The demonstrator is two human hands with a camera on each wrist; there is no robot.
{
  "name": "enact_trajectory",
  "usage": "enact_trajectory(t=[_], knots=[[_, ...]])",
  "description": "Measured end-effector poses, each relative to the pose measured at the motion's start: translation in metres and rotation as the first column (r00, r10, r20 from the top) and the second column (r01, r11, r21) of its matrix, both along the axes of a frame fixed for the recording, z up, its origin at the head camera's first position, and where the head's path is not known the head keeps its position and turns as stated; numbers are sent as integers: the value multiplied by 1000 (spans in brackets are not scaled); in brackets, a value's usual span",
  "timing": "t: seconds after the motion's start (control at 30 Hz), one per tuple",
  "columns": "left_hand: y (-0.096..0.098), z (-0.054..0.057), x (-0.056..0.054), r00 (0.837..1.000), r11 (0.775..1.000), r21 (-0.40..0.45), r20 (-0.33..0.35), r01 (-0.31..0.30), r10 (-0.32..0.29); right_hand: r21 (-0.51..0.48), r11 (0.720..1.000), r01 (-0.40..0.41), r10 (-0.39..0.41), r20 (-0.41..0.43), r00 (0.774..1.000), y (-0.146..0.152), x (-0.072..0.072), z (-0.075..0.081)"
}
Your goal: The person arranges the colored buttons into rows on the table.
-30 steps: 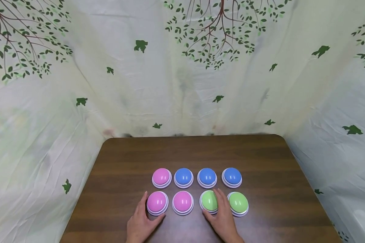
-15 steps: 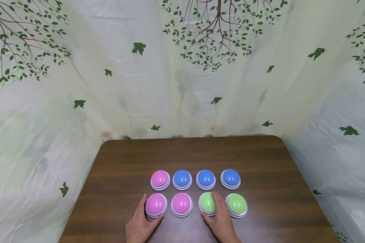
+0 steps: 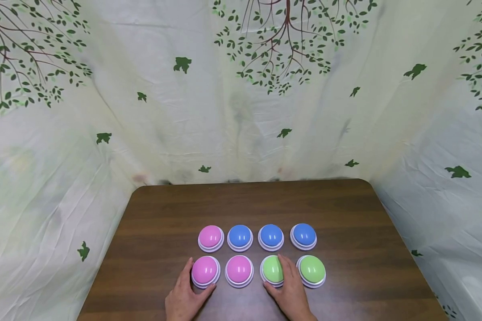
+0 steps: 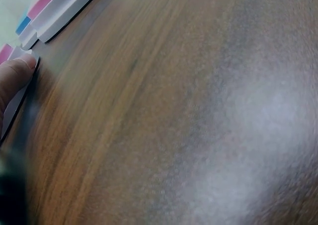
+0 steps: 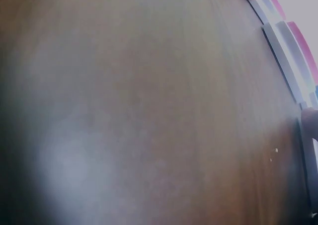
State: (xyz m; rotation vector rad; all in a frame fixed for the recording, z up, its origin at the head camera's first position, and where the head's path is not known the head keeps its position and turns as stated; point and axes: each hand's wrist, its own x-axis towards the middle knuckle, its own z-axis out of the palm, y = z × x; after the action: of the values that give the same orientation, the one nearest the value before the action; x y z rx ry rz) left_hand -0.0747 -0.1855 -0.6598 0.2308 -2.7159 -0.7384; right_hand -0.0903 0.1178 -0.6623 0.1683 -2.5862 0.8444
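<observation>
Eight is avoided here: several round push buttons with white bases and coloured domes stand in two rows. My left hand (image 3: 182, 294) holds the front-left pink push button (image 3: 204, 270), fingers along its left side and thumb at its lower right. My right hand (image 3: 292, 294) grips a green push button (image 3: 272, 269) in the front row, its fingers covering the right part. In the left wrist view a thumb (image 4: 17, 76) presses on a white base edge. A fingertip (image 5: 310, 123) meets a base at the right wrist view's edge.
Between the hands stands another pink push button (image 3: 239, 269); a second green one (image 3: 312, 269) is right of my right hand. Behind are a pink one (image 3: 210, 237) and three blue ones (image 3: 239, 236). A leaf-patterned cloth (image 3: 241, 111) hangs around the brown wooden table (image 3: 164, 209).
The head view has shifted a little. My right hand and its green push button have slid very slightly left, closer to the middle pink one. My left hand keeps its hold.
</observation>
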Motion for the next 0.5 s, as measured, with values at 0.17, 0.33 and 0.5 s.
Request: enact_trajectory(t=[0.17, 0.33, 0.5], knots=[[-1, -2, 0, 1000, 1000, 0, -14, -2, 2, -11, 1000, -3, 3, -7, 1000, 0, 0, 0], [-1, -3, 1, 1000, 1000, 0, -11, -3, 3, -5, 1000, 0, 0, -12, 1000, 0, 0, -1], [-1, -3, 1, 1000, 1000, 2, -17, -5, 5, -9, 1000, -2, 2, -17, 1000, 0, -1, -1]])
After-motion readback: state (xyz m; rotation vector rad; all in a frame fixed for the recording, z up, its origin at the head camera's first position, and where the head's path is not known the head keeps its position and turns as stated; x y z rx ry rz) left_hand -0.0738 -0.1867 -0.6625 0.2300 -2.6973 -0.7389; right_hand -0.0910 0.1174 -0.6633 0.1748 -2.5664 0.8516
